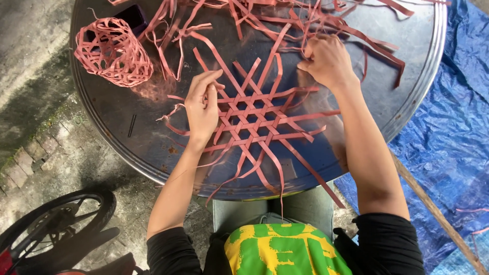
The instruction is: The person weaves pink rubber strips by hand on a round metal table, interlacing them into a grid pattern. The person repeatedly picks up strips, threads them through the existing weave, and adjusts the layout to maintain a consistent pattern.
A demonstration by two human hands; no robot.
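Near edge, 6 o'clock: loose strip ends hang off round metal table (407, 102). Centre: pink woven strip mat (254, 114), flat. Left hand (202, 106) presses its 9 o'clock edge, pinching a strip to hold the weave. Right hand (328, 61), 1 o'clock, clenched on loose strips (305, 20). Far 10 o'clock: finished woven ball (112, 51).

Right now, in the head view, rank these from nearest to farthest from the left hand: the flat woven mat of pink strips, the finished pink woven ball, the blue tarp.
1. The woven mat: under the fingers of the left hand, at the table's middle.
2. The woven ball: up and to the left, on the table's far left part.
3. The blue tarp: far right, on the ground beyond the table's edge.
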